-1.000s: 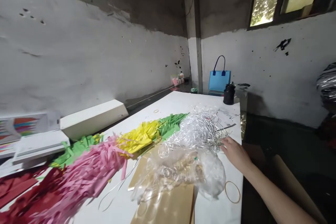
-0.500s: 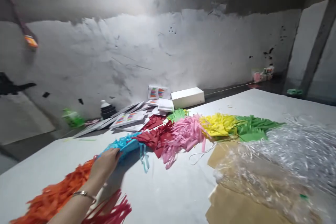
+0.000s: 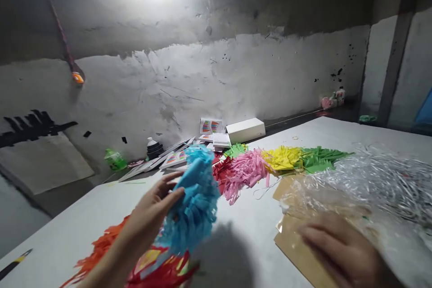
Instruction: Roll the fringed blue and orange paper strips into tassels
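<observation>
While our left hand (image 3: 153, 211) lifts the blue paper fringe bundle (image 3: 194, 198) off the white table (image 3: 60, 234), fingers closed on its near side and thumb tucked behind, we judge the step in hand to be picking one colour out of the row of fringes. The blue bundle hangs clear of the tabletop, above the red fringe (image 3: 165, 272) and beside the orange fringe (image 3: 97, 252), both of which lie flat at the table's near edge. Farther along the table from the blue bundle lie the dark red fringe (image 3: 221, 171), then the pink fringe (image 3: 245, 173), the yellow fringe (image 3: 283, 157) and the green fringe (image 3: 319, 159). Our right hand (image 3: 340, 252) rests palm down and spread fairly wide on the brown card sheet (image 3: 297, 249), to the right of the blue bundle, holding nothing; a clear plastic bag (image 3: 330, 198) and a heap of silver shredded foil (image 3: 388, 180) lie just beyond it. A white box (image 3: 245, 129) and printed packets (image 3: 175, 158) sit at the table's far edge against the wall. We think the next move calls for a steady pinch, since the soft strips could slip or snag on the red fringe beneath, and for the right hand to come free of the card if the bundle needs both hands.
</observation>
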Available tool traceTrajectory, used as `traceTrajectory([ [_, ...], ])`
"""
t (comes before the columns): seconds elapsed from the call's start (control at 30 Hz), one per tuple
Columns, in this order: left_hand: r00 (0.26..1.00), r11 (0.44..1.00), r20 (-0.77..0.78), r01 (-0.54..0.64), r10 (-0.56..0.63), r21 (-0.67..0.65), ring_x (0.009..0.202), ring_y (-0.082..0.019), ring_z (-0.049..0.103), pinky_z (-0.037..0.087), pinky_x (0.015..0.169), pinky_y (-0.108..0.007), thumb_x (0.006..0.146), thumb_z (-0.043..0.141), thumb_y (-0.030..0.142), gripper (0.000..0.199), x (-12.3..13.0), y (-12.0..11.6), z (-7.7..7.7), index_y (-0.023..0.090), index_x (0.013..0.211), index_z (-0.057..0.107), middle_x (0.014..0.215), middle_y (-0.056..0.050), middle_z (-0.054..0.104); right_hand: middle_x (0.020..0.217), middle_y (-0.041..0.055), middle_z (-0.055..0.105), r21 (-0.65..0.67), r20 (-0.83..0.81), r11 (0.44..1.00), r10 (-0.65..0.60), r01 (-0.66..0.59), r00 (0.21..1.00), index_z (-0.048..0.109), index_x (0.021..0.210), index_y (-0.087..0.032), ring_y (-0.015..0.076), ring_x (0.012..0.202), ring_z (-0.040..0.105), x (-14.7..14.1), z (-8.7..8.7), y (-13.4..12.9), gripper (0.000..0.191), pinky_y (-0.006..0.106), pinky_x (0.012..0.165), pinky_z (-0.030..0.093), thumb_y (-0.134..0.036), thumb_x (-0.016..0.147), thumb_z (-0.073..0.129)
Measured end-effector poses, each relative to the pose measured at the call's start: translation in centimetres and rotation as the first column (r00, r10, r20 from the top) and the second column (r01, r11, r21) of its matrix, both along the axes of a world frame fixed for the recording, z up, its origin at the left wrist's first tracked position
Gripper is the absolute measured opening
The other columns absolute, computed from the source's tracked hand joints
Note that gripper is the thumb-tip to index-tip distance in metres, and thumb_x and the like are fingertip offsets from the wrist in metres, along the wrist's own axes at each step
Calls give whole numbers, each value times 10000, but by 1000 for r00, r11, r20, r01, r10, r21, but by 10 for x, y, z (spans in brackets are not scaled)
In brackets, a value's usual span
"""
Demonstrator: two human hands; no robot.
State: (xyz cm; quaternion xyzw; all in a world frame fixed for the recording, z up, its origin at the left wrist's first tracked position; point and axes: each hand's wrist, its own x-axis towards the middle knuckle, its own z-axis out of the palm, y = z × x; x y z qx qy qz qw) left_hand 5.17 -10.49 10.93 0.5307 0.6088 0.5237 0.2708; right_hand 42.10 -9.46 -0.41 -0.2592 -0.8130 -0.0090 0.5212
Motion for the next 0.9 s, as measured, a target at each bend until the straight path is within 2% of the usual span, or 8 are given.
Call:
traceTrajectory([
  [0.03,999,999,37,27,-26,-27,812,-225,737,583,681,-297,769,781,549,726,18,-12,-12,155,1338,563,980,-61,782,887,67,740,1,18,998,62,-62,998,720,1112,-238,188,790,694,-25,9,-10,165,287,704,562,-227,987,614],
  [0.1,991,993,118,79,-68,-92,785,-228,725,577,630,-289,769,776,563,692,50,-33,-42,186,1312,570,956,-57,755,796,45,702,174,-72,969,189,-175,979,682,1104,-178,168,705,639,-69,18,-29,181,291,651,511,-161,1018,524],
  [0.2,974,987,211,111,-84,-118,872,-212,690,561,769,-288,784,765,561,613,83,-59,-91,189,1250,619,956,-44,728,761,68,670,156,-17,975,161,-156,987,681,960,-132,205,684,598,-108,4,-47,287,335,616,460,-251,1054,438],
  [0.33,937,967,350,85,5,-241,901,-204,660,536,788,-262,754,751,648,667,97,-86,-149,204,1242,655,941,-33,726,706,51,625,87,117,994,62,-72,991,662,858,-135,201,657,554,-109,-35,-62,267,341,599,387,-123,1003,439],
  [0.47,896,954,444,140,-8,-266,1095,-230,666,542,854,-247,728,800,607,567,105,-103,-186,259,1170,722,1147,-42,752,762,24,644,-62,82,996,68,-63,994,643,880,-164,179,721,584,-92,-62,-71,197,349,724,392,-93,972,484],
  [0.63,876,995,483,58,-11,-82,1179,-229,659,505,1001,-270,693,865,513,475,123,-108,-210,322,1113,753,1186,-15,772,797,-9,646,-299,-52,949,83,-95,995,601,811,-185,169,786,598,-81,-67,-72,138,345,829,382,-66,871,637],
  [0.83,876,993,481,63,-7,-99,1093,-249,701,537,942,-289,707,845,525,451,134,-110,-207,291,1084,768,1109,-39,788,740,-48,662,-705,-94,687,151,-173,984,629,710,-189,146,748,632,-70,-53,-59,227,255,716,420,-69,783,807],
  [0.9,875,993,485,37,20,-108,1083,-255,707,545,929,-287,703,841,538,447,138,-112,-201,285,1065,772,1088,-39,792,772,-27,675,-640,-41,757,143,-136,989,642,771,-193,161,756,630,-66,-49,-56,157,262,706,433,-118,863,745],
])
